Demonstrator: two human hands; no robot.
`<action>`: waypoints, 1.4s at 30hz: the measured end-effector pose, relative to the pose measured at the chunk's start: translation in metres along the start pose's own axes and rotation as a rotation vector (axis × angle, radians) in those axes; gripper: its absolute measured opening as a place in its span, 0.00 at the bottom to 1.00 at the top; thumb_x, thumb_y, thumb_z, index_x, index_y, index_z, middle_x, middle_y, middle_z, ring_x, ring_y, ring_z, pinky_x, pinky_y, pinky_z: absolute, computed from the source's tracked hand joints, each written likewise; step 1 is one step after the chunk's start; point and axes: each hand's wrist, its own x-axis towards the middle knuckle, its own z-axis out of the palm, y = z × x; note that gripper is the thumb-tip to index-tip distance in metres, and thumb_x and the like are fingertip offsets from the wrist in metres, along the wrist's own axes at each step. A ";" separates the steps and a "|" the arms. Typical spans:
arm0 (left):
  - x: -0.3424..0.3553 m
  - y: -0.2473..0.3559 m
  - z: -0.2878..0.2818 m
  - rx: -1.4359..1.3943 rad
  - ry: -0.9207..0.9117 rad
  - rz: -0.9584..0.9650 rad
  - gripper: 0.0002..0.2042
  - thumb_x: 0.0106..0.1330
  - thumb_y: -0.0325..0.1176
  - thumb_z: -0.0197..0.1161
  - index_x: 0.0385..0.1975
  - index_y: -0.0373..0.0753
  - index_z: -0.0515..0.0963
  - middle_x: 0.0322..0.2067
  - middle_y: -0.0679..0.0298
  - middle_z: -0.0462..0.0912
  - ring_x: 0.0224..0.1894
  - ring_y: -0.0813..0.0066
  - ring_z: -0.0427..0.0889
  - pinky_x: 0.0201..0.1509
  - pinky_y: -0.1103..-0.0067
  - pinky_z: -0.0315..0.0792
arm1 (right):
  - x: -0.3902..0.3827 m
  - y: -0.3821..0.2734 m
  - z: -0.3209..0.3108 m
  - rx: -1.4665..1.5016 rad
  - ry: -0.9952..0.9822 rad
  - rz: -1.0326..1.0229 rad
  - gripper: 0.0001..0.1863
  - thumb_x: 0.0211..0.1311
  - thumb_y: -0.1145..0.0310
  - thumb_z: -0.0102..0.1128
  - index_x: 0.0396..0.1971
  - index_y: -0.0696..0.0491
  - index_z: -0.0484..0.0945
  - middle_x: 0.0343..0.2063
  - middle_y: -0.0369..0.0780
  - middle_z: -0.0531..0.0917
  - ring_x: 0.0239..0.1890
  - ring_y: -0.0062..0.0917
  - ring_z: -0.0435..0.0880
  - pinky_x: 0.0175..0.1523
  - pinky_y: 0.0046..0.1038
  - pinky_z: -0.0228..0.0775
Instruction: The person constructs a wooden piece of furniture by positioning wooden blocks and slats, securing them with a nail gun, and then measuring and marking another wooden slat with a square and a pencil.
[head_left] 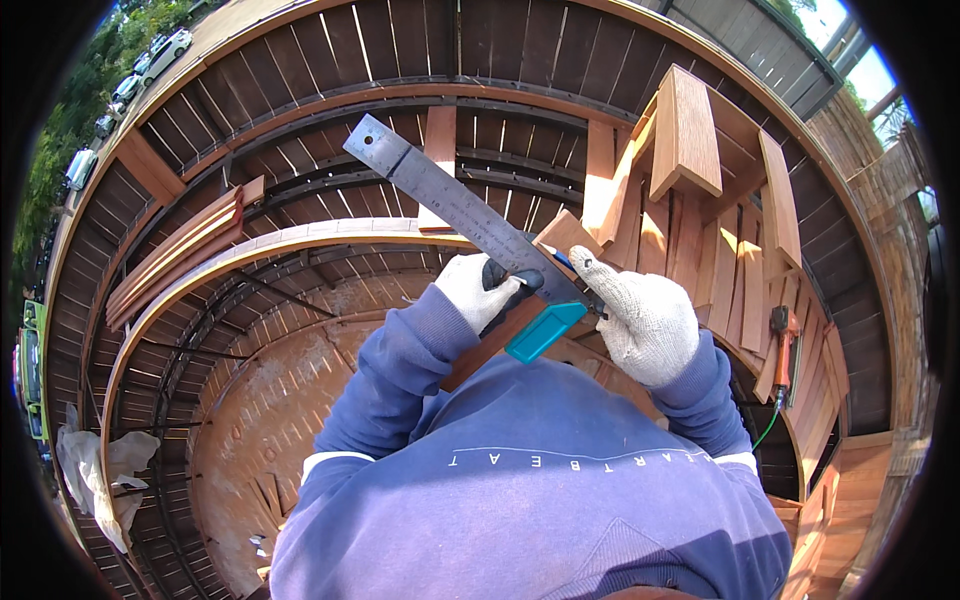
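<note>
My left hand (pixel 478 292), in a white glove with dark fingertips, pinches the steel blade of a try square (pixel 440 200), its teal stock (pixel 545 328) toward me. The square lies across a narrow reddish wooden board (pixel 490 352), partly hidden under it and my hand. My right hand (pixel 642 318), in a white knit glove, is closed on a slim blue marking tool (pixel 560 256), probably a pencil, at the blade's right edge near the teal stock. The fingertips of both hands are close together over the board.
A curved wooden rim (pixel 330 228) crosses the left, with stacked slats (pixel 175 260) beside it and crumpled sheeting (pixel 115 475) below. Wooden boxes and boards (pixel 680 130) stand at the upper right. An orange power tool (pixel 783 350) with a green hose lies at right. Parked cars (pixel 165 55) show beyond the railing.
</note>
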 end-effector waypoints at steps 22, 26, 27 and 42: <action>0.003 -0.031 -0.001 -0.183 0.102 0.039 0.11 0.66 0.27 0.57 0.45 0.31 0.78 0.37 0.57 0.85 0.40 0.74 0.83 0.47 0.77 0.76 | -0.019 0.008 -0.029 0.060 0.049 0.037 0.30 0.44 0.78 0.59 0.54 0.58 0.76 0.22 0.45 0.80 0.23 0.37 0.82 0.31 0.31 0.75; 0.008 -0.028 0.008 -0.169 0.035 0.038 0.11 0.67 0.29 0.57 0.46 0.31 0.77 0.38 0.59 0.84 0.41 0.75 0.81 0.48 0.77 0.74 | -0.009 0.006 -0.003 0.037 0.041 0.007 0.32 0.46 0.77 0.60 0.57 0.57 0.73 0.19 0.43 0.78 0.20 0.35 0.80 0.28 0.32 0.72; 0.008 -0.024 0.008 -0.184 -0.002 0.026 0.12 0.68 0.31 0.58 0.47 0.31 0.77 0.40 0.61 0.83 0.42 0.77 0.79 0.49 0.78 0.73 | -0.007 0.006 -0.002 0.022 0.032 0.010 0.31 0.46 0.76 0.60 0.57 0.56 0.73 0.19 0.42 0.77 0.20 0.34 0.80 0.27 0.32 0.72; 0.021 -0.027 0.000 -0.334 0.028 -0.071 0.11 0.68 0.35 0.62 0.43 0.34 0.79 0.36 0.70 0.82 0.39 0.86 0.76 0.44 0.83 0.71 | -0.054 0.036 0.042 1.079 0.210 0.520 0.24 0.51 0.84 0.49 0.51 0.62 0.76 0.42 0.43 0.81 0.40 0.22 0.81 0.49 0.24 0.75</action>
